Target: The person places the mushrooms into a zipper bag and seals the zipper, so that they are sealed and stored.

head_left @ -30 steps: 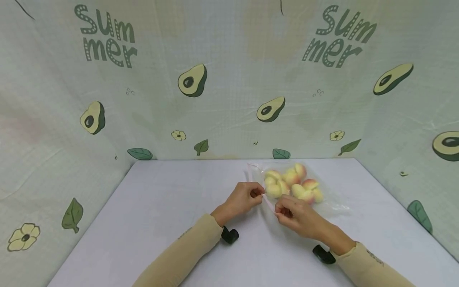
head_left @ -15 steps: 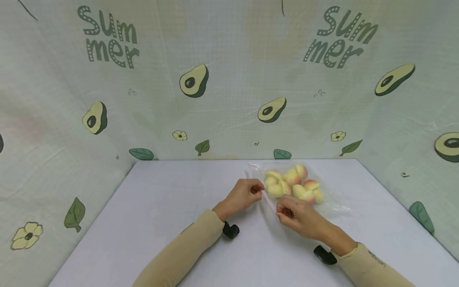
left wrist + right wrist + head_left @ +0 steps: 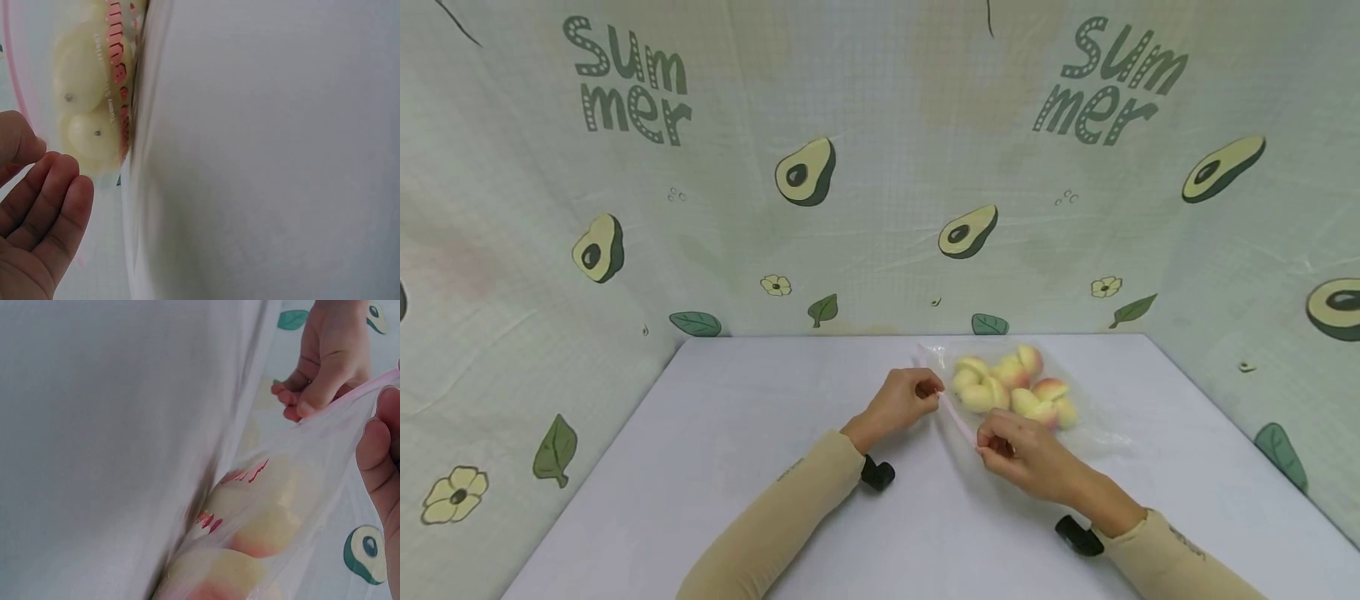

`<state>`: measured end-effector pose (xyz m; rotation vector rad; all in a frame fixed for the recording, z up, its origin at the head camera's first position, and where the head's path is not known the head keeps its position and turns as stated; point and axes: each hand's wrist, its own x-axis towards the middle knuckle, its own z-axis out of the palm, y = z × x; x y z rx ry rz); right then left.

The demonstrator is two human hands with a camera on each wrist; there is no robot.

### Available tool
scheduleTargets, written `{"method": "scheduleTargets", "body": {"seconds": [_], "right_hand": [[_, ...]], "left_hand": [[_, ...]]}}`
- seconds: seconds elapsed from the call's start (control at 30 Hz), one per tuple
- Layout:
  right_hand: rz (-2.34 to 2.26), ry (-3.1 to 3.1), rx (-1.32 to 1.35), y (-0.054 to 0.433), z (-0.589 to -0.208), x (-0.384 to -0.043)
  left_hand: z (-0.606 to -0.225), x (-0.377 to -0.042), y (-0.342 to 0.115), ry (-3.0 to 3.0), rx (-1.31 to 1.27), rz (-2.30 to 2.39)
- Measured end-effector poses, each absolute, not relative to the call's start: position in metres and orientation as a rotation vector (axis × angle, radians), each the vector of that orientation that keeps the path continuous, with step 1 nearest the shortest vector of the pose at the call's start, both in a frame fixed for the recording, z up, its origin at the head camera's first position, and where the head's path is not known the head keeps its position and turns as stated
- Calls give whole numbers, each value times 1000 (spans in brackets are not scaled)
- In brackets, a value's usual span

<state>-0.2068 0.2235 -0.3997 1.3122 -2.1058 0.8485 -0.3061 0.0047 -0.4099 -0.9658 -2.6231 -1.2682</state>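
A clear zip-lock bag [image 3: 1101,429] lies towards the back right of the table, holding several yellow-and-pink, peach-like fruits [image 3: 979,390]. Its pink zip strip [image 3: 957,419] runs along the opening, on the side towards the hands. My left hand [image 3: 901,405] pinches this strip between thumb and index finger; in the left wrist view the other fingers of the left hand [image 3: 47,215] are bent beside it. At the strip's near end, my right hand [image 3: 1028,454] grips the bag's corner with thumb and curled fingers. Red print [image 3: 245,473] shows on the bag in the right wrist view.
A white tabletop [image 3: 760,417] spreads around the bag. Behind it and at both sides hangs a pale cloth [image 3: 880,167] printed with avocados, leaves and lettering. Small black cameras [image 3: 878,475] sit at both wrists.
My left hand has slid away from the right hand, towards the back left, so more of the pink strip shows between them. The right hand and the fruits stay in place.
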Motion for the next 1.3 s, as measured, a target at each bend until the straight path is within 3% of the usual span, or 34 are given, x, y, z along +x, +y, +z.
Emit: {"method": "scheduleTargets", "body": {"seconds": [1.3], "right_hand": [[868, -2097, 1320, 221, -399, -206]], "left_hand": [[-417, -348, -2, -2677, -886, -1238]]}}
